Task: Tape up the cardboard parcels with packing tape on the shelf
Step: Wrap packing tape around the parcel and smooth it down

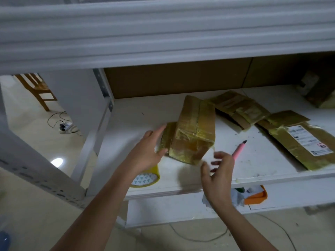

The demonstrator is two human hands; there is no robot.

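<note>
White shelf (137, 113) carries a taped cardboard parcel (194, 129) at centre, two flattened parcels (239, 107) (304, 140) to the right, pink cutter (239, 150), tape roll (146, 178) at lower left.

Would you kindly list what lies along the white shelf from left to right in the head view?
Yellow tape roll → upright taped parcel under the left hand → pink utility knife beside the right hand → flat labelled parcel on the shelf.
</note>
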